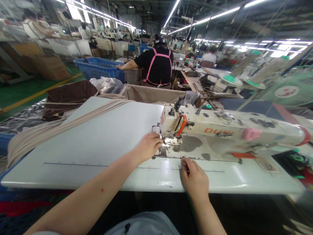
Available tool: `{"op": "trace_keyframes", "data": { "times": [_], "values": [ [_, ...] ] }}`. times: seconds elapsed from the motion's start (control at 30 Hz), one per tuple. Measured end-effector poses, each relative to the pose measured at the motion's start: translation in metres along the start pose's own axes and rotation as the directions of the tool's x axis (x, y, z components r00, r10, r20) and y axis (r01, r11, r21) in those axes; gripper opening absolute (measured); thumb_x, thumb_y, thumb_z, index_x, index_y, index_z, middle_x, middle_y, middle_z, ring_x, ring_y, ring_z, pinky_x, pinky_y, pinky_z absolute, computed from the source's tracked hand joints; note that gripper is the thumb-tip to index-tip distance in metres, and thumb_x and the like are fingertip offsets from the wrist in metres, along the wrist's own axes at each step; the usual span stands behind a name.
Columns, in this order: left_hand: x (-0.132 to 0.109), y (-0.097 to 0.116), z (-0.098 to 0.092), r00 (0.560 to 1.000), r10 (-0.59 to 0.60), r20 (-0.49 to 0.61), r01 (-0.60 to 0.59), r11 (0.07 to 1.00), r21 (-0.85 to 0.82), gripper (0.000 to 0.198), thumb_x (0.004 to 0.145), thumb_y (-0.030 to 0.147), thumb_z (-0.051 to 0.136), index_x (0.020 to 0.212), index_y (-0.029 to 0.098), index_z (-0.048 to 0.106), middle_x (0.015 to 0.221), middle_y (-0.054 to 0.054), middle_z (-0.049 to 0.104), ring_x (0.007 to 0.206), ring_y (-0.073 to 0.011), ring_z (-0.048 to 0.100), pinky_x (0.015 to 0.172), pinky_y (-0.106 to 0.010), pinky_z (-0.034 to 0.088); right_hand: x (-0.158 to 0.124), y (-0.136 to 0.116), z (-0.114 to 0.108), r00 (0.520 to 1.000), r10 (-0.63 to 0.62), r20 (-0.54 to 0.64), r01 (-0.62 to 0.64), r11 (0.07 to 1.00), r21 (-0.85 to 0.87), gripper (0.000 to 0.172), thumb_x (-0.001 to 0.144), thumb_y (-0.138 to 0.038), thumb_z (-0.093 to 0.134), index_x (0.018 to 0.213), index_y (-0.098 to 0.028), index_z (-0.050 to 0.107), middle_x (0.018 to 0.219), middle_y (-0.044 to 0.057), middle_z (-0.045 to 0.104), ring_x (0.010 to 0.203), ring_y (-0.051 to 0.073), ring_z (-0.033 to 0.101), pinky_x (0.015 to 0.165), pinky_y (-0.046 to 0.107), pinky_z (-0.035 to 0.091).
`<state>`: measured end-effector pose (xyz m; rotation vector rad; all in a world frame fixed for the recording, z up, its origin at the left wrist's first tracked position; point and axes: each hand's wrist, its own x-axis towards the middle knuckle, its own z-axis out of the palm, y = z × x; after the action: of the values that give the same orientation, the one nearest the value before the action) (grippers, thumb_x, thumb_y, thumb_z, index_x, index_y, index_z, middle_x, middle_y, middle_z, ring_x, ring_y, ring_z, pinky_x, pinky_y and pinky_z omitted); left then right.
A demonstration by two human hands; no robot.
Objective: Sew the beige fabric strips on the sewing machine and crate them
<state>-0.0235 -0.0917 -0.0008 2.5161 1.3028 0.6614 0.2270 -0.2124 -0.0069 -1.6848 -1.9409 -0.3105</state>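
Note:
An industrial sewing machine (215,127) stands on a white table (114,130). Beside its presser foot (171,141), at the left end of the machine head, lies my left hand (149,146). Its fingers reach flat toward the needle area, and I see nothing gripped in them. Closer to the table's front edge, my right hand (195,179) rests with its fingers curled together. A small dark, shiny bit shows between thumb and fingers, too little to name. A printed ruler line (144,168) runs along the tabletop beneath both arms.
Long beige fabric strips (80,116) drape over the table's left side. Behind stands a beige fabric-lined bin (154,93). A person in a pink-strapped apron (160,67) sits beyond, near a blue basket (100,68). Thread cones (244,65) and a fan (288,89) are at right.

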Motion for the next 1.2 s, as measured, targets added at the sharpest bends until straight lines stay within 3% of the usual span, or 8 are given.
{"op": "trace_keyframes", "data": {
  "times": [0.07,0.2,0.47,0.67,0.87,1.03,1.2],
  "values": [
    [0.014,-0.015,0.0,1.0,0.0,-0.008,-0.001,0.999,-0.044,0.03,0.1,0.022,0.051,0.12,0.02,0.072,0.132,-0.01,0.066,0.126,-0.0235,0.061,0.115,-0.039,0.047,0.0,0.0,0.001,1.0,0.002,-0.003,-0.002,1.0,0.0,0.031,0.087,-0.019,0.05,0.11,-0.021,0.07,0.089,0.004,0.075,0.077,0.02,0.066,0.07,0.029,0.047],
    [0.041,-0.037,0.005,0.996,0.085,0.028,-0.082,0.992,-0.092,0.032,0.097,0.02,0.052,0.122,0.02,0.072,0.143,-0.01,0.062,0.133,-0.0256,0.057,0.119,-0.043,0.044,-0.001,0.001,0.002,1.0,0.006,0.007,-0.006,1.0,-0.004,0.031,0.085,-0.017,0.049,0.109,-0.021,0.069,0.091,0.004,0.075,0.076,0.02,0.066,0.071,0.03,0.047],
    [0.066,-0.044,0.008,0.986,0.151,0.066,-0.141,0.981,-0.133,0.028,0.096,0.023,0.058,0.118,0.02,0.074,0.142,-0.009,0.065,0.131,-0.0278,0.059,0.116,-0.042,0.047,0.001,0.0,0.0,1.0,0.003,-0.006,-0.003,1.0,0.014,0.029,0.084,-0.015,0.05,0.106,-0.021,0.068,0.09,0.004,0.075,0.076,0.02,0.067,0.069,0.029,0.047],
    [0.062,-0.041,-0.001,0.985,0.152,0.086,-0.14,0.981,-0.133,0.032,0.098,0.029,0.059,0.127,0.022,0.071,0.143,-0.01,0.063,0.13,-0.0275,0.059,0.114,-0.042,0.047,0.0,-0.001,0.0,1.0,0.013,-0.008,-0.013,1.0,0.026,0.03,0.084,-0.015,0.05,0.107,-0.021,0.069,0.089,0.004,0.075,0.076,0.02,0.066,0.071,0.029,0.046],
    [0.039,-0.04,-0.007,0.994,0.107,0.035,-0.103,0.99,-0.094,0.018,0.095,0.035,0.067,0.1,0.022,0.078,0.105,-0.007,0.076,0.106,-0.0263,0.068,0.103,-0.044,0.052,0.0,-0.002,0.0,1.0,0.019,-0.014,-0.018,1.0,0.01,0.028,0.086,-0.015,0.051,0.107,-0.021,0.069,0.088,0.003,0.074,0.074,0.02,0.065,0.069,0.029,0.045],
    [0.023,-0.035,-0.007,0.999,0.048,0.002,-0.047,0.989,-0.142,0.013,0.094,0.024,0.067,0.098,0.024,0.079,0.104,-0.004,0.076,0.1,-0.0227,0.07,0.095,-0.039,0.053,0.0,-0.003,0.0,0.999,0.043,0.004,-0.043,0.999,0.014,0.027,0.086,-0.016,0.052,0.106,-0.02,0.069,0.089,0.003,0.074,0.076,0.02,0.065,0.071,0.03,0.044],
    [0.024,-0.027,-0.006,0.999,-0.031,-0.007,0.029,0.979,-0.2,0.013,0.09,0.017,0.069,0.091,0.024,0.08,0.099,-0.004,0.074,0.098,-0.0214,0.069,0.092,-0.034,0.054,-0.001,-0.003,0.0,0.998,0.055,0.017,-0.056,0.998,0.026,0.027,0.086,-0.017,0.052,0.107,-0.021,0.069,0.089,0.004,0.074,0.077,0.02,0.064,0.071,0.03,0.045]
  ]
}}
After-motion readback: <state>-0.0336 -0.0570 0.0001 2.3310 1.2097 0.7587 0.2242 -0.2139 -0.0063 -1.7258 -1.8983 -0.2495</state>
